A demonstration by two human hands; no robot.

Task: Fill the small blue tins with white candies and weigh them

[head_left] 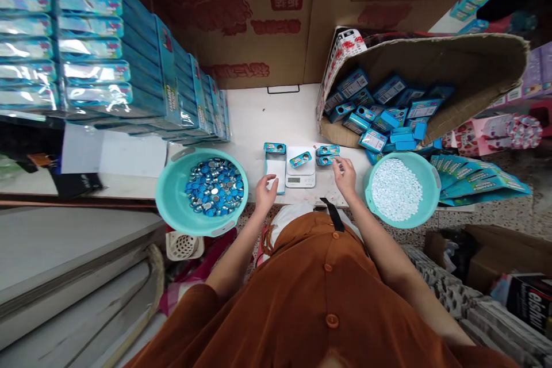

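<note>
While the left hand (266, 188), parted and seemingly empty, is at the open box (273, 168) and the right hand (344, 177) meets the lower tin (325, 160) beside the scale (301, 180), grip unclear, a light pinch by its end should spare the neighbouring tin (326, 150) a knock.

My white worktop (248, 115) ran before me. Taking the scale (302, 172) on it as the dial's centre, I had an open box (276, 170) just beside it at nine o'clock and two small blue tins (328, 151) between two and three. Farther off stood a cap-filled basin (169, 191) near nine, overhanging the front edge, wrapped stacks (144, 54) at ten, a carton (478, 72) at two and a pellet-filled basin (435, 188) near three.
</note>
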